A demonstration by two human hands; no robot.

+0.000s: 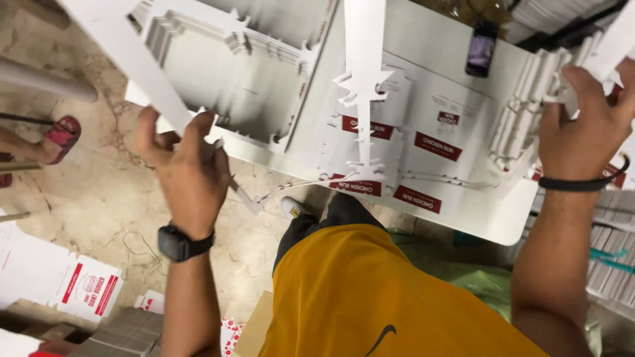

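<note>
Far left: a foot in a red sandal (63, 130) on the stone floor (99, 192), belonging to another person; below it, flat printed cartons (83, 291) lying on the floor. Left of centre: the left hand (188, 168), wearing a black wristwatch (180, 244), closed around the lower edge of a white die-cut cardboard strip (126, 56) that slants up toward the top left corner; fingers curled, thumb spread outward. Centre: a stack of white die-cut carton blanks (258, 79) on the white table (503, 225); beside it, flattened blanks with red printed panels (423, 142), crossed by a narrow upright strip of cardboard waste (364, 73) with jagged tabs; below, the person's yellow shirt (370, 297). Upper centre-right: a dark phone (481, 47) lying on the table. Right: the right hand (585, 125), with a black band (582, 184) on the wrist, clasping the edge of a thick bundle of white blanks (529, 109) that stands at the table's right end; fingers wrapped over the bundle's top.
</note>
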